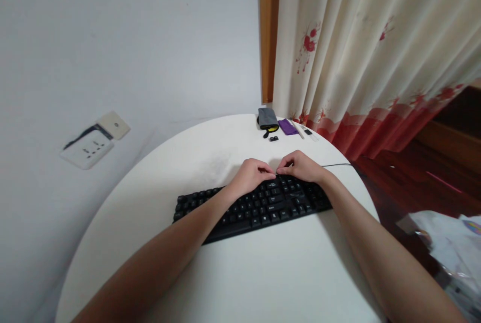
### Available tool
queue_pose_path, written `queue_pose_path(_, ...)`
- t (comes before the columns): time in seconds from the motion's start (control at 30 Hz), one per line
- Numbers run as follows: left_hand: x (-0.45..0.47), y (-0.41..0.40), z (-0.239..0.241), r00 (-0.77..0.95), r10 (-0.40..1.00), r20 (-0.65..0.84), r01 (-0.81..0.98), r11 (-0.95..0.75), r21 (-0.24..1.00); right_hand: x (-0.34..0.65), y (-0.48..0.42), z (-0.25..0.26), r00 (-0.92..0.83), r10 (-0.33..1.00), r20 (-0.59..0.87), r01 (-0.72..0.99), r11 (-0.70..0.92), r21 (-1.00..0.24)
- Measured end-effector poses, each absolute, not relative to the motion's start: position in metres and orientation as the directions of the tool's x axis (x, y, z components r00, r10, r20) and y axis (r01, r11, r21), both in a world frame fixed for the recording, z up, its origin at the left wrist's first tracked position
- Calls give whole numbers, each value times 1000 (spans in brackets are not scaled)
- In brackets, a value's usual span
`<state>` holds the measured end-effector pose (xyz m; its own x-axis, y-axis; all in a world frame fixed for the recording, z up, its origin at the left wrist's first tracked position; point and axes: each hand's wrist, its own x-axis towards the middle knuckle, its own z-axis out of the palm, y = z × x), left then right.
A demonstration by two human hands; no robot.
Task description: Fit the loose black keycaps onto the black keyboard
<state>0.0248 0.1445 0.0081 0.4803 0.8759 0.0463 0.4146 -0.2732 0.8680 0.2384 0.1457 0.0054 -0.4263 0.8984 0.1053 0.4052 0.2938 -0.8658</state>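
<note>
A black keyboard (276, 200) lies at a slant on a round white table. Over its upper rows, my left hand (252, 177) is closed, thumb and fingertips together at the back edge. Just beside it my right hand (300, 165) pinches at the same spot, its fingertips almost touching the left ones. Whatever the fingertips hold is too small and hidden to make out. Two small black pieces that look like keycaps (273, 138) sit on the table behind the hands. My left forearm covers part of the keyboard's left half.
On the round table (240, 278), a grey folded cloth or pouch (267, 117), a purple cloth (287, 126) and a pale stick (298, 129) lie at the back. The keyboard's cable (336, 165) runs right. A wall socket (88, 148) is left; a curtain (338, 37) hangs behind.
</note>
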Motion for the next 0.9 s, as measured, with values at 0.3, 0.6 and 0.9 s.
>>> queue_pose_path(0.3,26,138,9,471,871,140,467,-381,798,239,145,7,-440,889,123,443,334,-832)
queue_pose_path(0.6,24,139,9,519,831,202,472,-475,742,237,145,6,-494,862,113,444,362,-820)
queue_pose_path(0.9,26,138,11,600,753,269,495,-614,614,236,142,10,-501,859,106,437,357,-826)
